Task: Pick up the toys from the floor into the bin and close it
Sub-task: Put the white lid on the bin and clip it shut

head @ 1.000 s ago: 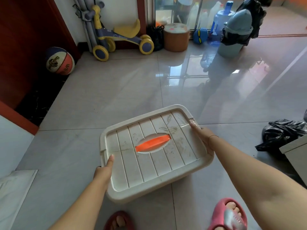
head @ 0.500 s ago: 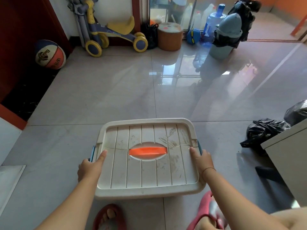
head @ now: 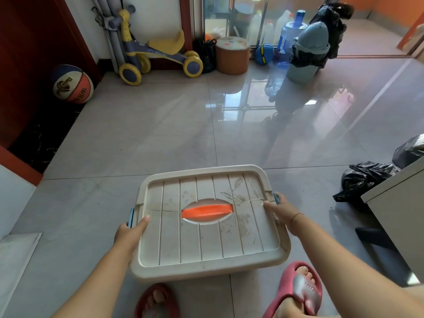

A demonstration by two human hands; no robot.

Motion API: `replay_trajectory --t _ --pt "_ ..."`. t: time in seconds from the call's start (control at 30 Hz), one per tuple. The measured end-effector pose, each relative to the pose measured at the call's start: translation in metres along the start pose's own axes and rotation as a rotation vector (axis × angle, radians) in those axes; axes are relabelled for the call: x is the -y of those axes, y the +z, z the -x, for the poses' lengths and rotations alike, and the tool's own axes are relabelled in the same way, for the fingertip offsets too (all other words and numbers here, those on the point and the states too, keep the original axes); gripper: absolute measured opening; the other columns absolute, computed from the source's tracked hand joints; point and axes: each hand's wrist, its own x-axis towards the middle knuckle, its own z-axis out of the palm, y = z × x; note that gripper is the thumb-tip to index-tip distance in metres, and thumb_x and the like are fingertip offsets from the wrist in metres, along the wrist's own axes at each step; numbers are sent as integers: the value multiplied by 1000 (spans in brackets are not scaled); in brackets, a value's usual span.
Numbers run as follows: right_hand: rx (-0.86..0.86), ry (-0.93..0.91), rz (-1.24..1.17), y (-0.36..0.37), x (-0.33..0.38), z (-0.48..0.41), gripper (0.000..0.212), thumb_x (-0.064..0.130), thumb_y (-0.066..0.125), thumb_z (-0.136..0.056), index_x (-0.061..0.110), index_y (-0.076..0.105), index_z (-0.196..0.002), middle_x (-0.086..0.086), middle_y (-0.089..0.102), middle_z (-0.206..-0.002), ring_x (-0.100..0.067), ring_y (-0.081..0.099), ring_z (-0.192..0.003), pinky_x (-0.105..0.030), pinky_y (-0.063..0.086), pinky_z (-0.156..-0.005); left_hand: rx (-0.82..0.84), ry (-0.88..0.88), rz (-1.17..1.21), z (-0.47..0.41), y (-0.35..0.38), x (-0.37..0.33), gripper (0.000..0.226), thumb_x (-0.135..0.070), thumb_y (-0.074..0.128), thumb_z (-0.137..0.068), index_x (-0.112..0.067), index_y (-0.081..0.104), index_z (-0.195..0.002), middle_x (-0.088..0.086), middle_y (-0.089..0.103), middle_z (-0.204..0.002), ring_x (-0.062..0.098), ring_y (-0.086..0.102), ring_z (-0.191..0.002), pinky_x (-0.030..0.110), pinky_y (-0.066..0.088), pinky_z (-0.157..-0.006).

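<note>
A cream plastic bin sits on the tiled floor in front of my feet, covered by its ribbed lid [head: 206, 239] with an orange handle [head: 207, 211] set in an oval recess. Blue latches show at both short sides. My left hand [head: 130, 232] grips the left edge at the left latch [head: 131, 218], thumb on the lid. My right hand [head: 281, 210] grips the right edge at the right latch [head: 276, 198], thumb on the lid. The bin's inside is hidden by the lid.
A basketball [head: 73, 84] lies at the far left by a red door. A yellow ride-on toy [head: 156, 55], a brown stool [head: 232, 55], a grey trash can [head: 307, 53] and water jugs line the far wall. Black bags [head: 364, 177] and a white cabinet [head: 403, 210] stand right.
The bin has turned square to me and come closer to my feet. Both hands slid from the lid's corners to the side latches.
</note>
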Motion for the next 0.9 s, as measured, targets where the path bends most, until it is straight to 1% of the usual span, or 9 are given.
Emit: replay_trajectory --t 0.07,0.13,0.27,0.33,0.47,0.6,0.73,0.83,0.9 --pt "85 -43 16 -7 11 -11 61 17 59 -92 21 28 -145 -2 47 -124 -28 52 -118 -36 45 -93 68 -4 66 -7 -3 -10 54 -38 74 -77 0 58 -111 20 68 -98 35 66 -86 47 54 -85" --pt "91 -53 82 -6 13 -20 47 28 57 -92 20 43 -136 -5 57 -124 -25 58 -111 -39 48 -96 90 32 89 -9 -1 -17 39 -32 73 -79 -2 63 -103 18 69 -91 32 67 -79 42 54 -80" --pt "-210 -54 184 9 2 -25 48 49 56 -87 11 56 -116 -7 62 -110 -26 58 -101 -32 42 -84 -29 104 -23 -12 8 -10 51 -57 71 -71 -12 64 -93 10 70 -88 31 67 -80 43 56 -79" --pt "-268 -35 148 9 3 -26 49 53 60 -83 8 62 -103 -10 66 -101 -26 59 -89 -32 43 -77 -65 132 -71 -12 10 -7 56 -64 68 -69 -13 64 -92 9 69 -87 30 66 -80 44 56 -77" --pt "-116 156 -1 3 1 -20 55 58 67 -75 6 67 -95 -12 69 -92 -27 65 -83 -33 52 -78 36 180 -51 -20 1 -2 56 -63 70 -68 -19 65 -102 5 72 -94 28 69 -85 48 55 -84" --pt "-179 68 28 9 -5 -16 55 58 61 -80 7 65 -98 -12 68 -95 -26 63 -84 -32 47 -72 38 234 -82 -20 -2 2 54 -60 68 -72 -19 61 -108 4 71 -98 26 67 -87 47 55 -83" --pt "-247 15 110 15 -6 -2 49 56 52 -86 11 54 -103 -5 59 -91 -20 53 -79 -28 34 -58 -119 302 -288 -6 5 3 58 -62 52 -83 -13 52 -115 8 64 -99 29 59 -86 40 48 -73" --pt "-275 9 148 17 -12 4 53 56 51 -87 8 54 -107 -8 59 -95 -26 53 -86 -31 36 -69 -231 327 -436 -2 6 10 61 -61 39 -89 -8 48 -118 16 62 -105 37 57 -91 41 45 -72" --pt "-278 23 175 16 -14 6 54 55 51 -88 6 53 -110 -10 57 -98 -27 52 -88 -31 36 -74 -225 316 -451 -1 8 13 63 -59 36 -91 -7 44 -125 19 59 -118 40 56 -102 45 46 -79"
